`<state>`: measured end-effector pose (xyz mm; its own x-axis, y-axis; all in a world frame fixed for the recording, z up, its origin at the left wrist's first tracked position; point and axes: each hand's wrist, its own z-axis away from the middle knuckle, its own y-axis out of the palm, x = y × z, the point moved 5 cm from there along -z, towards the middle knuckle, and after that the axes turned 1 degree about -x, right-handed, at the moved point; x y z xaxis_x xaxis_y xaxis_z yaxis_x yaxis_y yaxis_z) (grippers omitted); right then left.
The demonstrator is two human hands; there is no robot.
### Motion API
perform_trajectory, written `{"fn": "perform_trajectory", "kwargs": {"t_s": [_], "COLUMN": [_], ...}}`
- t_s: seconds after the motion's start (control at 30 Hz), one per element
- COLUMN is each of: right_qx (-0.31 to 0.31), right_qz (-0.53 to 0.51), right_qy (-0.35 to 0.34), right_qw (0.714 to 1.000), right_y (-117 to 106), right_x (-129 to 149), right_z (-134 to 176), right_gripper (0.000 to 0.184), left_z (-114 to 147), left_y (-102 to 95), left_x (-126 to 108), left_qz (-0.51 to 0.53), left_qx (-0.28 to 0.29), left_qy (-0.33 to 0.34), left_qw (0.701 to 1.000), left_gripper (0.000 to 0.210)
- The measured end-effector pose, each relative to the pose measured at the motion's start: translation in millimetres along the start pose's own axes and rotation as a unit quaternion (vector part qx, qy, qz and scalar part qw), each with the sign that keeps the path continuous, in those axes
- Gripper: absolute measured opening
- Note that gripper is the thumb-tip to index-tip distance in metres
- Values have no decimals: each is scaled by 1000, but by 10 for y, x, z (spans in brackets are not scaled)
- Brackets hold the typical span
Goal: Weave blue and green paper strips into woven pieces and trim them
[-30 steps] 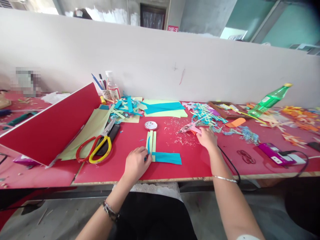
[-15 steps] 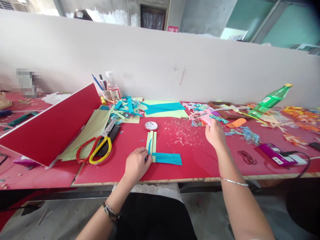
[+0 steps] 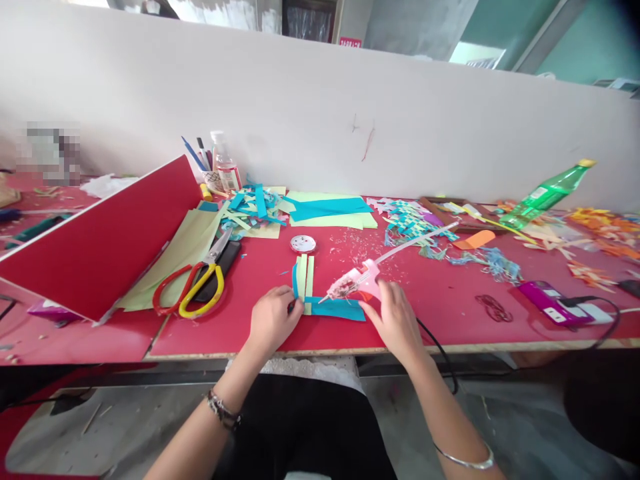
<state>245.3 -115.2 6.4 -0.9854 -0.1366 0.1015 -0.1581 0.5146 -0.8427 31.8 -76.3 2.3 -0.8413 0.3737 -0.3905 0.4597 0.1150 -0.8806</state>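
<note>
My right hand (image 3: 397, 319) grips a pink hot glue gun (image 3: 369, 275), with a long clear glue stick (image 3: 417, 241) poking out of its back. The gun's nozzle points left, just above the blue paper strips (image 3: 340, 309). These strips lie sideways across pale green strips (image 3: 309, 275) that run away from me. At the crossing, my left hand (image 3: 274, 312) pinches a blue strip (image 3: 295, 280) that bends up along the left side of the green ones. Its fingertips partly hide the place where the strips meet.
Red-and-yellow scissors (image 3: 201, 291) lie left, beside a red upright board (image 3: 107, 233). Behind are a small round lid (image 3: 303, 244), paper scraps (image 3: 255, 210) and woven pieces (image 3: 410, 217). A green bottle (image 3: 545, 195) leans at the right, behind a purple power box (image 3: 554, 302).
My right hand has brought the glue gun from the back right toward me and left, over the strips. My left hand stays at the crossing. The view has tilted down slightly.
</note>
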Motion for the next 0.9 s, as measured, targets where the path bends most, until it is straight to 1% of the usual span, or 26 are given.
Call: {"fn": "perform_trajectory", "kwargs": {"t_s": [0.17,0.33,0.7,0.9], "right_qx": [18,29,46,30], "right_qz": [24,30,56,50], "right_qy": [-9,-26,-25,-24], "right_qw": [1000,999,997,998], "right_y": [33,63,63,73], "right_x": [118,183,212,168], "right_z": [24,22,14,27], "right_gripper": [41,38,32,30], "left_z": [-20,-30,-20,-18], "left_y": [-1,-7,3,-2], "left_x": [-29,-21,-27,-30], "left_qz": [13,32,-5,6], "left_qx": [5,9,10,5], "left_qy": [34,37,36,39], "left_qw": [999,999,999,999], "left_gripper": [25,26,28,28]}}
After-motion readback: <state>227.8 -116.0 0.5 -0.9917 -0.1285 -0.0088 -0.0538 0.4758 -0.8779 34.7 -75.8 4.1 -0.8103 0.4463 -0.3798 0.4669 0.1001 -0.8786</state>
